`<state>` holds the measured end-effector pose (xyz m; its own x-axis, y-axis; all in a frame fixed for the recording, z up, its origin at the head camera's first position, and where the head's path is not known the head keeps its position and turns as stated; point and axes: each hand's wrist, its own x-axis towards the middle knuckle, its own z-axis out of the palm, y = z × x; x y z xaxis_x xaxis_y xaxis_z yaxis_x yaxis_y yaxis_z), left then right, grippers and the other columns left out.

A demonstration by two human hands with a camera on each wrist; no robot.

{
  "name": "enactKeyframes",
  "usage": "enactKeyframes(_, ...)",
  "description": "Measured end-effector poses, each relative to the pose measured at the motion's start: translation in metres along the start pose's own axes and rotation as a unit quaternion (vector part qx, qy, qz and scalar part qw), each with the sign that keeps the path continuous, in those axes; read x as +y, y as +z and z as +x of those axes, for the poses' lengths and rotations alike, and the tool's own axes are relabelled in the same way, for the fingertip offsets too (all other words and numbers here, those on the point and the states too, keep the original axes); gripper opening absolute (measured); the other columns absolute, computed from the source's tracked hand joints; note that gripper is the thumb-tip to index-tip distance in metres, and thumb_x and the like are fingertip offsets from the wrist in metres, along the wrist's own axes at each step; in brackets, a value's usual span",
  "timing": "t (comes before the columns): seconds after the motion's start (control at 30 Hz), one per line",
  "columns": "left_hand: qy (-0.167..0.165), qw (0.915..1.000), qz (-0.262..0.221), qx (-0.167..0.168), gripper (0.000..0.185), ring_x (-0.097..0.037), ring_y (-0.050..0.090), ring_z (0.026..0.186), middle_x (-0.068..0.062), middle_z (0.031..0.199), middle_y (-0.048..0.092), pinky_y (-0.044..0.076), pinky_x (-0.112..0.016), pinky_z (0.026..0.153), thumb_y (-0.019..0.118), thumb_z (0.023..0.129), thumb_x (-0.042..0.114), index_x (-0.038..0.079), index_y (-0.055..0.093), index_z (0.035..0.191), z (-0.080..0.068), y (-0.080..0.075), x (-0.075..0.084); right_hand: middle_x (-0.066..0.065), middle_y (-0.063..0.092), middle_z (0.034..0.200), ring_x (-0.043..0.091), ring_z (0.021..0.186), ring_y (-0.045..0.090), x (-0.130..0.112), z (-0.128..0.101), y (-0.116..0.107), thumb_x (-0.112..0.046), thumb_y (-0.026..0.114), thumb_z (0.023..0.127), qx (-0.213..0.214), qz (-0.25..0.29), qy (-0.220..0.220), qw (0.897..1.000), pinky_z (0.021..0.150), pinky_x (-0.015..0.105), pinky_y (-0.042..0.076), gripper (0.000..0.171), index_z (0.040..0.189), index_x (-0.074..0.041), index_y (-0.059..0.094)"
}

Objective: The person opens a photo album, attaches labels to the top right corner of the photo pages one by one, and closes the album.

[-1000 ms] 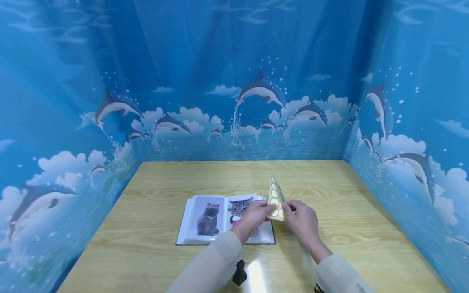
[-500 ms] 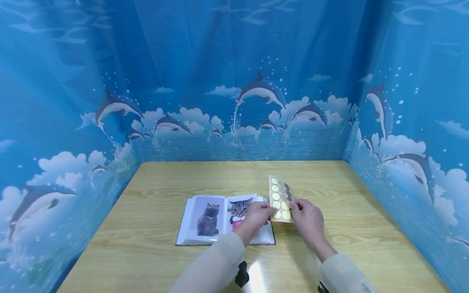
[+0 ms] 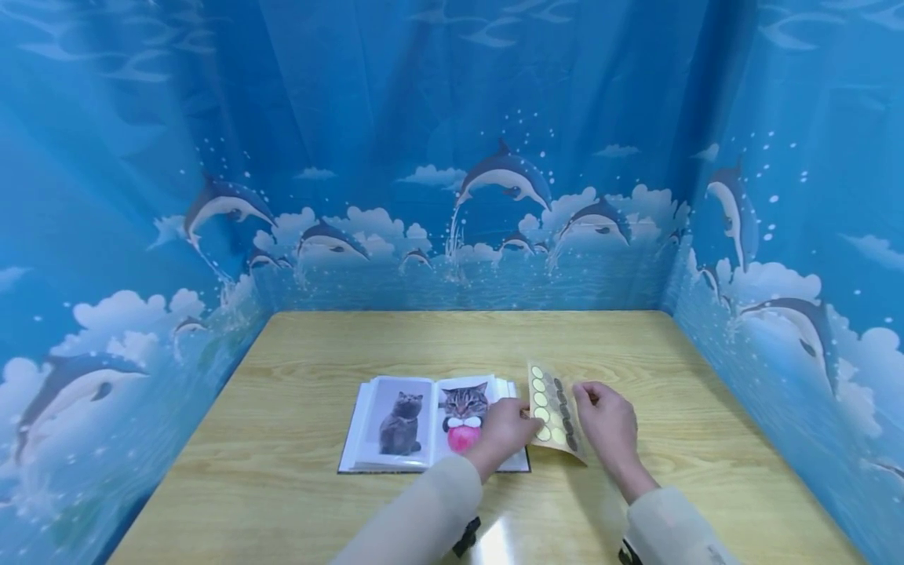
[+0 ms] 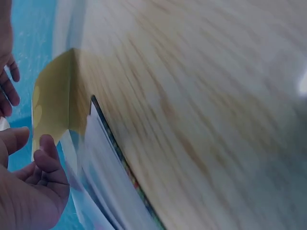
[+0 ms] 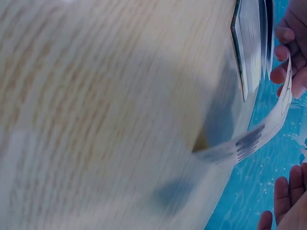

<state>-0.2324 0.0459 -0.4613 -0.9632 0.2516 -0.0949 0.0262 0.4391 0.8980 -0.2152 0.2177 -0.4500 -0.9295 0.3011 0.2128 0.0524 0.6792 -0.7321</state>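
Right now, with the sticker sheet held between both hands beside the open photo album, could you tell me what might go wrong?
The sticker sheet is bent, only its near corner seeming to touch the table; it could crease or a round sticker lift off.

The left hand pinches only the sheet's edge, and the right hand seems barely on it, so the sheet might slip.

The left hand lies over the photo album; it could nudge the album or smudge its cat pictures.

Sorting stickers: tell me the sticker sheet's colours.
Yellow sticker sheet with pale-green and grey dots; head view.
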Motion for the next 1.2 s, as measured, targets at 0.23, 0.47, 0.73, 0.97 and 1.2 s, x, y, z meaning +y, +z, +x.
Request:
enactKeyframes(0.23,0.065,0.9968,0.044,0.015,0.026,-0.007,0.047,0.052,0.001,0.066,0.056,0.042,-0.019,0.043,0.069,0.089,0.008,-0.004,0.069,0.112,0.002,-0.007,-0.001,0.007,0.069,0.086,0.018,0.069,0.058,-0.004,-0.002,0.003,-0.026,0.058,0.100,-0.012,0.000,-0.001,1.000,0.067,0.036,0.046,0.028,0.108,-0.003,0.070)
enactKeyframes(0.47,0.121,0.9798,0.151,0.053,0.030,-0.015,0.061,0.077,-0.005,0.087,0.068,0.052,-0.028,0.069,0.071,0.087,0.013,0.000,0.070,0.114,0.001,-0.022,-0.008,0.005,0.069,0.085,0.017,0.067,0.061,-0.001,-0.002,0.012,-0.028,0.059,0.100,-0.022,0.003,0.001,1.000,0.066,0.037,0.049,0.028,0.108,-0.004,0.071)
enactKeyframes(0.73,0.153,0.9516,0.248,0.098,0.030,-0.029,0.063,0.102,-0.012,0.106,0.069,0.051,-0.045,0.091,0.073,0.087,0.023,0.004,0.073,0.110,-0.011,-0.061,-0.032,0.003,0.067,0.079,0.016,0.064,0.057,-0.005,-0.003,0.021,-0.025,0.060,0.099,-0.030,0.000,-0.018,0.999,0.062,0.034,0.046,0.026,0.106,-0.003,0.072)
enactKeyframes(0.97,0.050,0.9634,0.248,0.088,0.053,-0.038,0.055,0.116,-0.021,0.123,0.060,0.043,-0.054,0.101,0.074,0.088,0.035,0.000,0.064,0.126,-0.024,-0.104,-0.056,0.003,0.067,0.083,0.017,0.072,0.058,-0.010,-0.005,0.028,-0.024,0.061,0.098,-0.042,-0.009,-0.026,0.999,0.067,0.036,0.048,0.024,0.105,-0.004,0.072)
enactKeyframes(1.2,0.011,0.9388,0.329,0.103,0.062,-0.043,0.048,0.125,-0.029,0.131,0.053,0.037,-0.058,0.106,0.075,0.085,0.040,-0.002,0.061,0.129,-0.033,-0.139,-0.085,0.003,0.069,0.085,0.016,0.070,0.059,-0.018,-0.005,0.036,-0.025,0.062,0.098,-0.049,-0.009,-0.037,0.998,0.067,0.036,0.050,0.025,0.106,-0.004,0.072)
